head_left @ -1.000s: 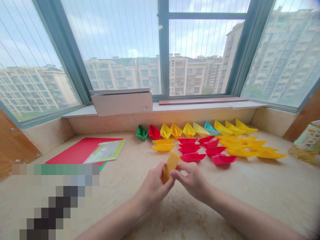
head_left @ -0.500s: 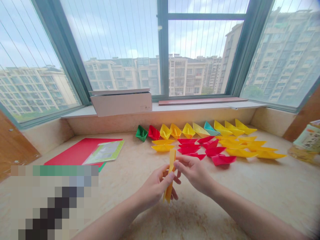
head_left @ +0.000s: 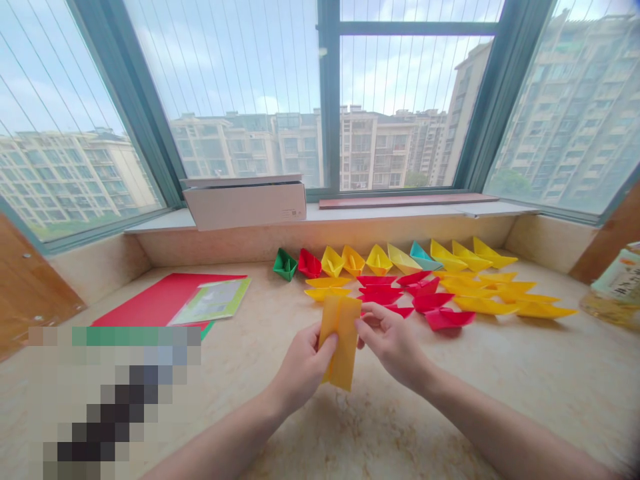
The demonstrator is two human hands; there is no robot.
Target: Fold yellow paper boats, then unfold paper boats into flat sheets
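Above the beige marbled surface (head_left: 250, 353), well in from its back edge, the left hand (head_left: 304, 363) clasps a folded yellow rectangular paper (head_left: 344, 337), the right hand (head_left: 393, 343) pinching its side. Uneven tugging here could skew the fold!

White box (head_left: 245, 208) on sill (head_left: 380, 213), reddish board (head_left: 407, 201), buildings (head_left: 375, 148) outside, perhaps a jar (head_left: 616, 287)
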